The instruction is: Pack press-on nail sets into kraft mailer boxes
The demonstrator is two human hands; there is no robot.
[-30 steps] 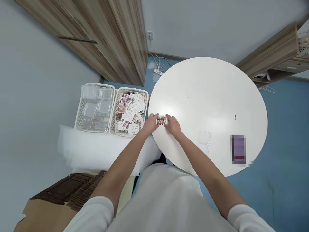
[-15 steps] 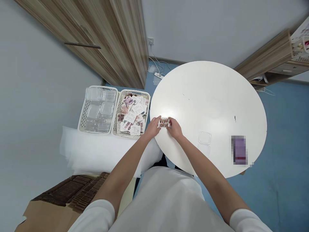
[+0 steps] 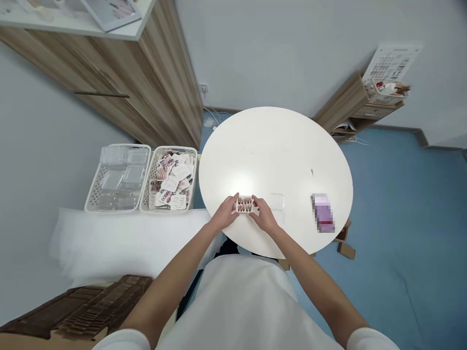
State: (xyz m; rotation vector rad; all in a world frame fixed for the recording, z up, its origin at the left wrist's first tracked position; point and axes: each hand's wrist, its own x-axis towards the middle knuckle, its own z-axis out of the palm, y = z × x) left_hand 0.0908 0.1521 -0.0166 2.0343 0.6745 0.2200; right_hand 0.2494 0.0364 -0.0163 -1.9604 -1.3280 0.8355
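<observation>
Both my hands hold a small card of dark red press-on nails (image 3: 244,203) just above the near edge of the round white table (image 3: 277,146). My left hand (image 3: 225,215) pinches the card's left end. On the right end, the fingers of my right hand (image 3: 265,217) are closed. A clear plastic case (image 3: 277,201) lies on the table just right of my right hand.
Two white baskets stand to the left: one (image 3: 97,187) with clear plastic cases, one (image 3: 150,192) with several nail cards. A blurred purple object (image 3: 323,213) lies at the table's right. A wooden cabinet (image 3: 120,82), white padding (image 3: 124,238) and brown cardboard (image 3: 73,311) surround me.
The view has swung: table and baskets now sit lower and further left. My hands still grip the nail card, now close to the clear case.
</observation>
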